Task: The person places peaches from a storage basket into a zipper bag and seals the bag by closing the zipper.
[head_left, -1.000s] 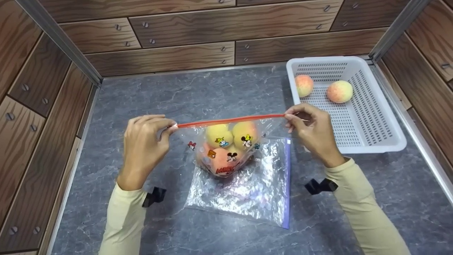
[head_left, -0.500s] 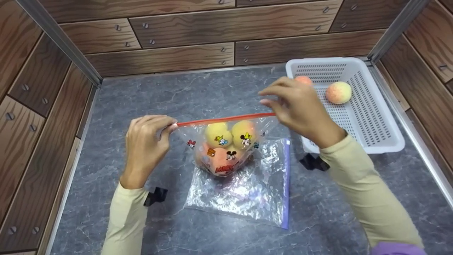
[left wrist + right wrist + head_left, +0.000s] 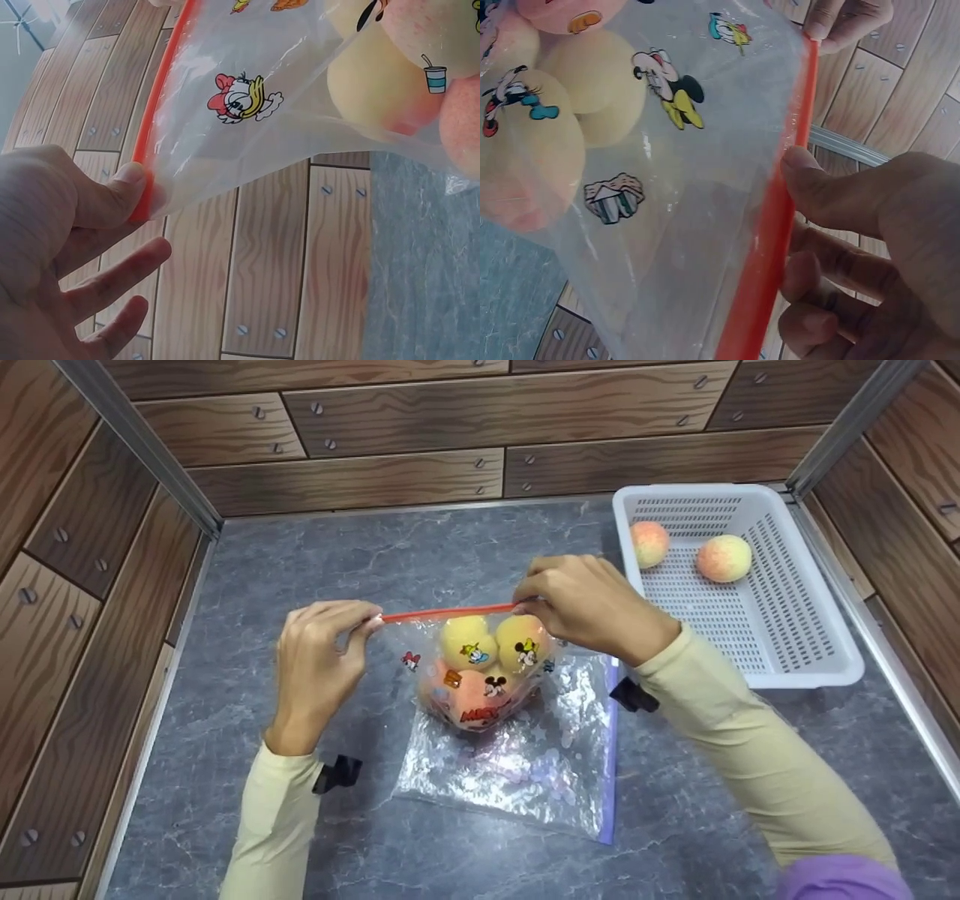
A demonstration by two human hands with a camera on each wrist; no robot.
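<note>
A clear zip bag [image 3: 480,697] with cartoon prints and a red zip strip [image 3: 450,613] hangs from both hands, with several peaches [image 3: 466,640] inside it. My left hand [image 3: 319,671] pinches the strip's left corner between thumb and forefinger. In the left wrist view the other fingers [image 3: 124,279] spread away from the bag. Further along, right of the middle, my right hand [image 3: 589,604] pinches the same strip. The right wrist view shows the right thumb [image 3: 806,176] on one face of the strip [image 3: 769,259] and curled fingers behind it. The right end of the strip is hidden behind that hand.
A second clear bag [image 3: 517,795] with a purple zip edge [image 3: 609,780] lies flat under the hanging one. At the back right stands a white perforated basket [image 3: 821,619] holding two peaches [image 3: 724,559]. Wood-patterned walls [image 3: 405,427] enclose the grey marbled table [image 3: 360,555].
My right hand has let go of the strip's right end, lifted, come left and taken the strip again nearer its middle. My left hand has kept its pinch on the left corner.
</note>
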